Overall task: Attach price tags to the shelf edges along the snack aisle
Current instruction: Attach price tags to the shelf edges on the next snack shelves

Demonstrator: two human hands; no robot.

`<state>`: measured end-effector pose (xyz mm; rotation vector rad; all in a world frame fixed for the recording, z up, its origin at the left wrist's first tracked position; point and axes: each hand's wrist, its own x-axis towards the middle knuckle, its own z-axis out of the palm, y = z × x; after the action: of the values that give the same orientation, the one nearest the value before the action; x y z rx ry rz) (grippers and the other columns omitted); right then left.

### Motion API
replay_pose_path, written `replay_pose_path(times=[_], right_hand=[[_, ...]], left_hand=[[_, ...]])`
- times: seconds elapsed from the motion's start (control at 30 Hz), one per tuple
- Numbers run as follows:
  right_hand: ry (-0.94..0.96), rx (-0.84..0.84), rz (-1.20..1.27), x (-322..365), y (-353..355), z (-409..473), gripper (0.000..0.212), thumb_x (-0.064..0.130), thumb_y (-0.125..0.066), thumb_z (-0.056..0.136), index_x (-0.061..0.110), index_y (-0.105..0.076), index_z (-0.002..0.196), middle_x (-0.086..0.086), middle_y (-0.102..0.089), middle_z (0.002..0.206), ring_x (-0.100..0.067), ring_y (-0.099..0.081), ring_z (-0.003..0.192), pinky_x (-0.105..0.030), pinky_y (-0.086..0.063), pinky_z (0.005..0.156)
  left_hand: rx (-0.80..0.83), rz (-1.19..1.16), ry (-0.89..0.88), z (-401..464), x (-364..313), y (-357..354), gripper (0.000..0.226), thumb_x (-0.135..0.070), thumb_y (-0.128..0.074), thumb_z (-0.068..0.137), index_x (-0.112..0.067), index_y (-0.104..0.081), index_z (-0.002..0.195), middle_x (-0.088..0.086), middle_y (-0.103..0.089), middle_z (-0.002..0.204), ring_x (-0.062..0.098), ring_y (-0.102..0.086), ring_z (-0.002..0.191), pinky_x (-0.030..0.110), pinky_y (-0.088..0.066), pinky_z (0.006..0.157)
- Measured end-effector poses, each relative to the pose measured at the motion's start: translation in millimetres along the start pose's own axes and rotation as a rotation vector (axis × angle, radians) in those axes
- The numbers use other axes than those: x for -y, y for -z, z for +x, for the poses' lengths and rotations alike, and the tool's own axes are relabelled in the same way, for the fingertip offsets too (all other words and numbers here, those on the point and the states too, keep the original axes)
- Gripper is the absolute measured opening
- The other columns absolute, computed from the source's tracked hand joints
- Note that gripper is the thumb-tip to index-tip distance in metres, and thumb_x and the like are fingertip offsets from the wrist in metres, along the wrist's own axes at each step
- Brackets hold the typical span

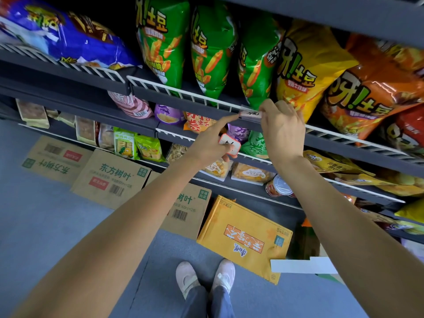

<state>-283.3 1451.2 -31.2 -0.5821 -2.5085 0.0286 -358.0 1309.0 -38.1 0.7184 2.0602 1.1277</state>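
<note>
A view from above, looking down a snack shelf to the person's own feet on a grey floor. At far left a blue bag lies on the upper shelf, with brown cartons on the floor below it. Moving right, green bags stand behind a white wire rail. The left hand reaches up from lower left: its index finger is stretched out with the tip touching the left end of a tag on the shelf edge, while its other fingers are curled around spare tags, white cards with a red border and dark handwriting. The tag on the edge is a small pale card with dark handwriting, lying along the dark strip just under the rail. The right hand pinches that tag's right end between thumb and fingers. Further right stand yellow and orange bags. A yellow carton lies on the floor below.
</note>
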Motion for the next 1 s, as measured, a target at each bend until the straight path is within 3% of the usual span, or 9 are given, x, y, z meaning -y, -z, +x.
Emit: replay_pose_path(times=[0.2, 0.67, 0.9, 1.0], right_hand=[[0.007, 0.015, -0.007, -4, -6, -4, 0.014, -0.009, -0.068, 0.067, 0.004, -0.066, 0.074, -0.013, -0.059, 0.074, -0.033, -0.058, 0.067, -0.037, -0.046, 0.060], [0.096, -0.043, -0.080, -11, -13, -7, 0.019, -0.005, -0.072, 0.063, 0.009, -0.067, 0.074, -0.008, -0.058, 0.070, -0.029, -0.056, 0.064, -0.030, -0.044, 0.053], [0.105, -0.060, -0.113, -14, -15, -16, 0.018, -0.003, -0.076, 0.061, 0.009, -0.068, 0.072, -0.007, -0.061, 0.076, -0.028, -0.056, 0.067, -0.030, -0.045, 0.054], [0.130, -0.056, -0.104, -11, -12, -18, 0.007, 0.003, -0.073, 0.069, 0.005, -0.068, 0.074, -0.011, -0.063, 0.089, -0.031, -0.058, 0.077, -0.036, -0.048, 0.060]], left_hand=[[0.000, -0.023, 0.021, 1, -1, 0, 0.069, 0.004, -0.056, 0.088, -0.034, -0.033, 0.141, 0.002, -0.036, 0.148, 0.001, -0.066, 0.053, 0.018, -0.056, 0.059], [-0.008, -0.072, 0.022, 3, 0, -3, 0.068, 0.003, -0.059, 0.087, -0.034, -0.035, 0.139, 0.004, -0.040, 0.145, 0.014, -0.071, 0.072, 0.027, -0.058, 0.061], [-0.025, -0.037, 0.027, 1, -5, -2, 0.067, 0.001, -0.059, 0.088, -0.033, -0.035, 0.140, 0.002, -0.036, 0.148, 0.004, -0.067, 0.058, 0.015, -0.053, 0.055], [-0.021, -0.043, 0.038, 2, -6, -3, 0.068, 0.001, -0.058, 0.088, -0.035, -0.034, 0.140, 0.001, -0.032, 0.151, 0.009, -0.071, 0.067, 0.015, -0.054, 0.059]])
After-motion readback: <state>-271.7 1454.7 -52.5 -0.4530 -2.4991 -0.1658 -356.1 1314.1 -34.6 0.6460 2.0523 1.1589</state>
